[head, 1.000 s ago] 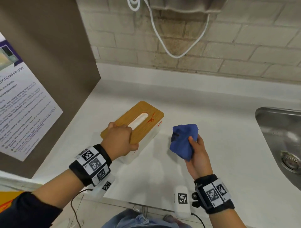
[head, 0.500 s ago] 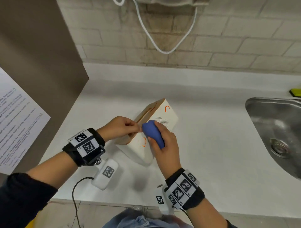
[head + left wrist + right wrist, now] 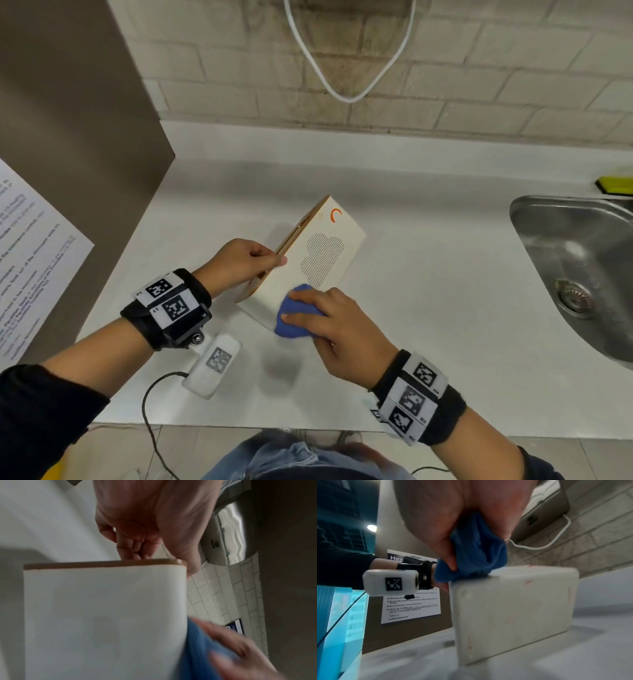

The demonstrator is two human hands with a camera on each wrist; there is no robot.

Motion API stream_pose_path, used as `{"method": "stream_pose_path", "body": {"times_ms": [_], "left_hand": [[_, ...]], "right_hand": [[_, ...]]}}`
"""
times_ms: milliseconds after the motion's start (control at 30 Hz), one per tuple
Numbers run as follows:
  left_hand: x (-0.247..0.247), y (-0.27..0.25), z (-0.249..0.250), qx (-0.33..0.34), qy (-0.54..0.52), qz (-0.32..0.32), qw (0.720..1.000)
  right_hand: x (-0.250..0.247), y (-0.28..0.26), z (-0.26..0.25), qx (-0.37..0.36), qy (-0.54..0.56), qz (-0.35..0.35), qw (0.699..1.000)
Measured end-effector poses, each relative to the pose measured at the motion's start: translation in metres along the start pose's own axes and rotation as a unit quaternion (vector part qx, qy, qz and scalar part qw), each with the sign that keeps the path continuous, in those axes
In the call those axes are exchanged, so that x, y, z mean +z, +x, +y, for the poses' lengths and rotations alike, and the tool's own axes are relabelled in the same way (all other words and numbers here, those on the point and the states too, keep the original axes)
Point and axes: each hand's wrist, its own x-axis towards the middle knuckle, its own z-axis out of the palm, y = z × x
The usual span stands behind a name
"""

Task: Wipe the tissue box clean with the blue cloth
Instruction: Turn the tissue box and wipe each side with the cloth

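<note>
Cloth on the box, wiping under way.
Left hand [image 3: 241, 263] grips the box [image 3: 318, 255], tipped on its side on the counter [image 3: 428, 308]; right hand [image 3: 337, 325] bunches the cloth [image 3: 294, 317] against its near end. Press too hard and the box could slide or topple.

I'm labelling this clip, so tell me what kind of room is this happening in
Most likely a shared office or workplace kitchenette: a white countertop with a steel sink set in it, and a posted microwave-use notice signed by a facilities department.
</note>
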Motion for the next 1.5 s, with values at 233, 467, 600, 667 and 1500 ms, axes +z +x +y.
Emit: {"method": "stream_pose_path", "body": {"times_ms": [233,467,600,667,1500], "left_hand": [[-0.005,0.000,-0.004,0.007,-0.016,-0.002,1.000],[0.000,-0.001,0.000,0.024,0.013,0.011,1.000],[0.003,-0.002,-0.001,0.026,0.015,0.034,0.999],[0.005,-0.003,0.000,0.028,0.022,0.040,0.999],[-0.023,0.002,-0.009,0.102,0.110,-0.080,0.985]], "right_hand": [[-0.058,-0.025,0.042,0.157,-0.063,0.029,0.985],[-0.043,0.027,0.034,0.139,0.084,0.159,0.974],[-0.001,0.024,0.028,0.148,0.088,0.137,0.975],[0.005,0.010,0.029,0.137,0.091,0.124,0.979],[-0.043,0.048,0.083,0.072,-0.065,0.159,0.983]]}}
